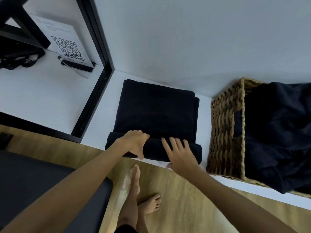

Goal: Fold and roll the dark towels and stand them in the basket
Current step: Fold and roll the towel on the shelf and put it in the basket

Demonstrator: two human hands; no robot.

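A dark folded towel (156, 108) lies flat on the white shelf (204, 118), its near end wound into a thick roll along the shelf's front edge. My left hand (134, 142) grips the roll's left part, fingers over the top and thumb under the near side. My right hand (179, 153) rests on the roll's right part with fingers spread and nearly straight. To the right stands a woven wicker basket (223, 132) with loose dark towels (277, 132) heaped inside and spilling over its near rim.
A black metal frame (94, 101) borders the shelf on the left. Beyond it stand a QR-code sign (67, 46) and a black bag (18, 56). A white wall rises behind the shelf. Below are wooden floor, my bare feet (143, 190) and a dark mat (42, 182).
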